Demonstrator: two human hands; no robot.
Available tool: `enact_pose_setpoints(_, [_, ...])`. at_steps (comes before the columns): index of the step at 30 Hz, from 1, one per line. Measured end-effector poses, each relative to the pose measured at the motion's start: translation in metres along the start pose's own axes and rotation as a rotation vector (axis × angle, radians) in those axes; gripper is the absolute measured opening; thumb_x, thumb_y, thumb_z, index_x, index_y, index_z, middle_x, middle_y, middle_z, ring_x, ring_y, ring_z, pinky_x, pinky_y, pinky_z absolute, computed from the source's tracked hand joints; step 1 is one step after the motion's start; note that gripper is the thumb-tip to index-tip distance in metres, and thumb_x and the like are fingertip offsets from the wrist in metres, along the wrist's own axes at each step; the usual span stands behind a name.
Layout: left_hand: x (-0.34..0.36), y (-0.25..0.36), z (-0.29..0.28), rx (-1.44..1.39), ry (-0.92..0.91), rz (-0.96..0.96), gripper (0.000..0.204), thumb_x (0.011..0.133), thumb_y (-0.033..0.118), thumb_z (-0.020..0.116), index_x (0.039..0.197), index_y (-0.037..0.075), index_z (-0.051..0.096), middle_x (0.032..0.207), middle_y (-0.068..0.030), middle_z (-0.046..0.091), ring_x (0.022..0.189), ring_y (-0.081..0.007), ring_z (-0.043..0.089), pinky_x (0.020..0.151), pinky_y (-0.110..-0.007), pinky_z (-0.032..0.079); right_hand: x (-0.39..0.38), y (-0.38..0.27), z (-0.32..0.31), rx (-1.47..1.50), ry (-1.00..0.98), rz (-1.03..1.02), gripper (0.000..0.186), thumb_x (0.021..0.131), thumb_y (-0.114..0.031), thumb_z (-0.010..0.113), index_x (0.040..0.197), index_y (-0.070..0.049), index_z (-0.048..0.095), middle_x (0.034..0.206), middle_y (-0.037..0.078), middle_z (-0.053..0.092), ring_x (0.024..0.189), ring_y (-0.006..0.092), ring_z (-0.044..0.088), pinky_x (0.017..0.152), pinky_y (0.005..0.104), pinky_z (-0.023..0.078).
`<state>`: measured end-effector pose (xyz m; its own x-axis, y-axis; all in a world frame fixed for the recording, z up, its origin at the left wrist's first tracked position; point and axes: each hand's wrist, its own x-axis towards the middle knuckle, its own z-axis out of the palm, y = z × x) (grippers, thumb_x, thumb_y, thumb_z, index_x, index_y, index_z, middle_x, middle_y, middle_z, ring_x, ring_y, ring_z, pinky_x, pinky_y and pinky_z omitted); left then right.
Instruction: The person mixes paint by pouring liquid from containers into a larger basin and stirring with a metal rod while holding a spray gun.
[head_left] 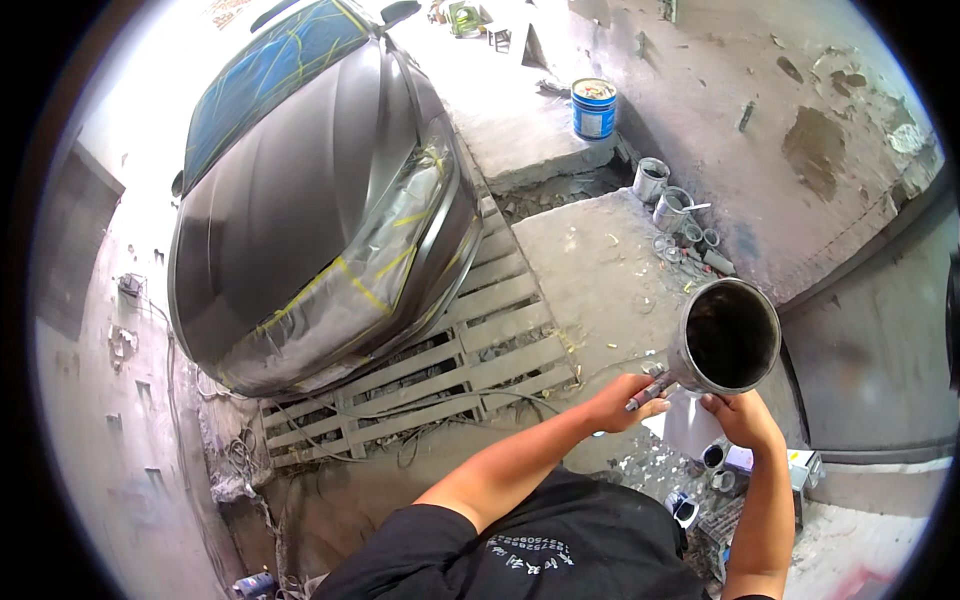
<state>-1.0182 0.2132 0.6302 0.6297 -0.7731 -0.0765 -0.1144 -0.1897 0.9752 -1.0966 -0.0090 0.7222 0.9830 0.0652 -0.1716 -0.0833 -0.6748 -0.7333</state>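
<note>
Evidently the pot (740,305) was up off the ground, in front of the person's body, at the two hands. What looked like its handle (650,391) slanted leftward and nearer from the pot's near left side, its long axis leading straight into the left hand (622,403), which was clamped on it. The right hand (743,418) was just beneath the pot's near edge, closest to the base; whether its fingers were closed on anything could not be told. A white sheet (688,428) showed just below the pot, between the hands.

The pot was round and grey, its mouth tipped toward the viewer, its inside nearly black; whether it held anything was unclear.

Nearer the body than the pot, a small cup (712,457) stood beside a box (741,459). Beyond the pot were open cans (672,212) and a blue can (594,122); well to its left stood a partly masked car (290,200) over a slatted grate (510,330).
</note>
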Motion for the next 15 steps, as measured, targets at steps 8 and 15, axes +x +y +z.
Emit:
enact_pose_setpoints(8, [-0.004, -0.017, -0.012, -0.104, 0.007, 0.031, 0.038, 0.085, 0.036, 0.071, 0.099, 0.002, 0.063, 0.076, -0.0094, 0.062, 0.071, -0.0137, 0.054, 0.066, -0.033, 0.045, 0.013, -0.019, 0.000, -0.105, -0.056, 0.227, 0.014, 0.086, -0.011, 0.062, 0.091, 0.002, 0.066, 0.074, 0.020, 0.062, 0.066, 0.0265, 0.059, 0.065, 0.0379, 0.047])
enact_pose_setpoints(15, [-0.016, -0.021, -0.032, -0.207, 0.065, -0.001, 0.042, 0.082, 0.040, 0.071, 0.098, 0.002, 0.065, 0.076, -0.0068, 0.063, 0.072, -0.0143, 0.055, 0.067, -0.032, 0.045, 0.026, -0.031, 0.007, -0.171, -0.028, 0.200, 0.024, 0.086, -0.017, 0.063, 0.077, 0.005, 0.060, 0.062, 0.018, 0.055, 0.055, 0.0216, 0.048, 0.056, 0.0375, 0.042])
